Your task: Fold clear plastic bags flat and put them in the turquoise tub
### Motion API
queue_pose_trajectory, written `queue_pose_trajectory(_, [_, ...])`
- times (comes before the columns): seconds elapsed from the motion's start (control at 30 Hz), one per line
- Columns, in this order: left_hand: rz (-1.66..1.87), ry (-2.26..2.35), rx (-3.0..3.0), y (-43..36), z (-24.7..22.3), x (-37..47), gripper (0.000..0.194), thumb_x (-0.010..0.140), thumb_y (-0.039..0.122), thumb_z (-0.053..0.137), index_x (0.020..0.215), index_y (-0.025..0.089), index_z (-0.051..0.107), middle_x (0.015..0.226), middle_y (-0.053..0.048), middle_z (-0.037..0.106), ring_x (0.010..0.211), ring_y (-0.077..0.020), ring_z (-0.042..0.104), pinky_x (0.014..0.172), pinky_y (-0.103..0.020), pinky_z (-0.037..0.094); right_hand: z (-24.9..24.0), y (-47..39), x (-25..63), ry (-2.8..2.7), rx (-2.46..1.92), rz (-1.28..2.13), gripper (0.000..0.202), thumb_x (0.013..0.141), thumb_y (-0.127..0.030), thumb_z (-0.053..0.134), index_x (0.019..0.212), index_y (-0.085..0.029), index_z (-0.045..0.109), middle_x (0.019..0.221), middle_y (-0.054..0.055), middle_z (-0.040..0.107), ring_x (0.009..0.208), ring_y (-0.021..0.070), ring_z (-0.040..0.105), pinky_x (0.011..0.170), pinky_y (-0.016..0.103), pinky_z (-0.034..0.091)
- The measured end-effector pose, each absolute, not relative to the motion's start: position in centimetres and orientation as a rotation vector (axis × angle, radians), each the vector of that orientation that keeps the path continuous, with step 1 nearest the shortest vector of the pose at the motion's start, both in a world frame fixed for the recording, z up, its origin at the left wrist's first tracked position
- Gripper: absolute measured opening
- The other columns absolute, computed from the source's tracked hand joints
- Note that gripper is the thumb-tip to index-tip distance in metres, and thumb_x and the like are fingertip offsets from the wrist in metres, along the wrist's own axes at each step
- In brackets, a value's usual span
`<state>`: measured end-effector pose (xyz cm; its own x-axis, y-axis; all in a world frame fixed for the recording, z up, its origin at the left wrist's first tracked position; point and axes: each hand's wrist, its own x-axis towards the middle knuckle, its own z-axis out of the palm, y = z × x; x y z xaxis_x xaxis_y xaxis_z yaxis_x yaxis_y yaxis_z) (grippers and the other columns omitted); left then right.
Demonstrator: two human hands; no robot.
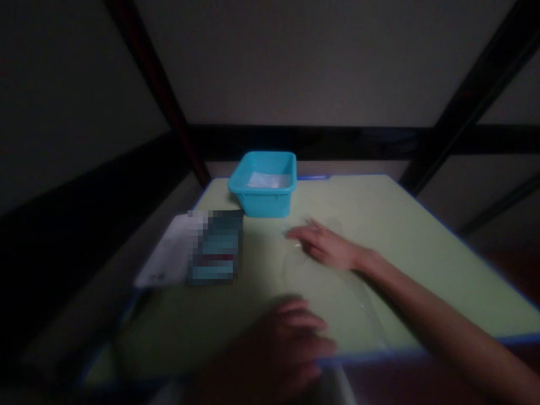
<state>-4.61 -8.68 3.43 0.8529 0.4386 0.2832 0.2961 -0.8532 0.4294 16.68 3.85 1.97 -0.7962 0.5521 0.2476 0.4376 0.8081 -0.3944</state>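
A clear plastic sheet or bag (354,304) lies on the pale green tabletop, its outline faint. My right hand (329,244) rests over its far part, fingers stretched towards the left and touching or nearly touching the plastic. At the table's front edge is my left hand (291,343), dark and blurred, with its fingers apart and nothing visible in them. Whether its fingertips touch the plastic, I cannot tell.
A turquoise plastic basket (265,203) holding a white paper or packet (269,180) stands at the back. On the left lie a white sheet (171,247) and a pixelated dark-teal item (217,247). The table (422,253) has a blue edge; a wall rises behind it.
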Motion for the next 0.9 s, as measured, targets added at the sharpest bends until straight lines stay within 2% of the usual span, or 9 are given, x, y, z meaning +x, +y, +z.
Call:
queue_pose_trajectory(0.07, [0.602, 0.596, 2.654, -8.5, 2.7, -4.8, 0.03, 0.091, 0.029, 0.052, 0.12, 0.022, 0.053, 0.115, -0.001, 0.064, 0.115, -0.0139, 0.053, 0.112, -0.035, 0.029, 2.4, 3.8, 16.9, -2.593, -0.729, 0.515, 0.054, 0.081, -0.006, 0.039, 0.132, -0.02, 0.043, 0.133, 0.009, 0.052, 0.124, 0.0216, 0.045, 0.11, 0.053, 0.015])
queue_pose_trajectory(0.13, [0.727, 0.769, 2.663, -8.1, 1.6, -4.9, 0.034, 0.091, 0.027, 0.05, 0.124, 0.019, 0.049, 0.12, -0.005, 0.062, 0.117, -0.0161, 0.053, 0.111, -0.038, 0.03, 2.9, 3.9, 17.3, -2.47, -0.728, 0.621, 0.053, 0.079, -0.005, 0.038, 0.129, -0.019, 0.045, 0.129, 0.009, 0.055, 0.119, 0.0213, 0.049, 0.105, 0.048, 0.028])
queue_pose_trajectory(0.2, [0.829, 1.063, 2.653, -7.4, 0.6, -4.9, 0.034, 0.092, 0.018, 0.044, 0.126, 0.018, 0.048, 0.126, -0.007, 0.058, 0.121, -0.0175, 0.05, 0.11, -0.041, 0.032, 3.4, 4.0, 17.7, -2.282, -0.735, 0.779, 0.045, 0.079, -0.006, 0.037, 0.121, -0.017, 0.049, 0.113, 0.008, 0.063, 0.103, 0.0194, 0.058, 0.092, 0.04, 0.042])
queue_pose_trajectory(0.27, [0.835, 1.276, 2.633, -6.8, 0.0, -4.7, 0.035, 0.091, 0.017, 0.042, 0.126, 0.016, 0.049, 0.13, -0.009, 0.055, 0.125, -0.0198, 0.047, 0.11, -0.044, 0.033, 3.7, 4.1, 17.8, -2.106, -0.739, 0.966, 0.035, 0.079, -0.007, 0.036, 0.109, -0.016, 0.052, 0.091, 0.006, 0.067, 0.084, 0.0166, 0.061, 0.077, 0.033, 0.047])
queue_pose_trajectory(0.33, [0.74, 1.359, 2.653, -6.3, -0.2, -4.4, 0.037, 0.091, 0.02, 0.042, 0.128, 0.015, 0.048, 0.135, -0.01, 0.051, 0.129, -0.0218, 0.042, 0.111, -0.047, 0.03, 3.8, 4.0, 17.6, -1.997, -0.739, 1.134, 0.028, 0.077, -0.008, 0.037, 0.098, -0.015, 0.053, 0.077, 0.003, 0.065, 0.071, 0.0143, 0.06, 0.068, 0.028, 0.047])
queue_pose_trajectory(0.47, [0.529, 1.42, 2.709, -6.0, 0.0, -4.0, 0.045, 0.092, 0.025, 0.042, 0.135, 0.011, 0.041, 0.142, -0.013, 0.042, 0.135, -0.024, 0.033, 0.112, -0.051, 0.025, 3.8, 3.3, 16.4, -1.948, -0.759, 1.294, 0.02, 0.076, -0.01, 0.038, 0.088, -0.015, 0.052, 0.069, 0.001, 0.061, 0.061, 0.012, 0.057, 0.058, 0.025, 0.044])
queue_pose_trajectory(0.67, [0.457, 1.466, 2.729, -5.9, -0.3, -4.2, 0.044, 0.095, 0.026, 0.035, 0.136, 0.011, 0.04, 0.142, -0.012, 0.042, 0.135, -0.0223, 0.033, 0.111, -0.052, 0.025, 3.4, 3.1, 15.5, -1.912, -0.962, 1.327, 0.014, 0.078, -0.009, 0.038, 0.08, -0.018, 0.049, 0.061, -0.003, 0.058, 0.05, 0.0084, 0.053, 0.046, 0.019, 0.037])
queue_pose_trajectory(0.9, [0.444, 1.461, 2.743, -5.8, -0.4, -4.3, 0.043, 0.095, 0.026, 0.035, 0.135, 0.013, 0.041, 0.142, -0.01, 0.042, 0.135, -0.0219, 0.033, 0.112, -0.05, 0.025, 3.2, 3.4, 15.4, -1.794, -1.042, 1.449, 0.015, 0.079, -0.007, 0.038, 0.078, -0.018, 0.047, 0.056, -0.005, 0.057, 0.045, 0.0073, 0.052, 0.045, 0.018, 0.041])
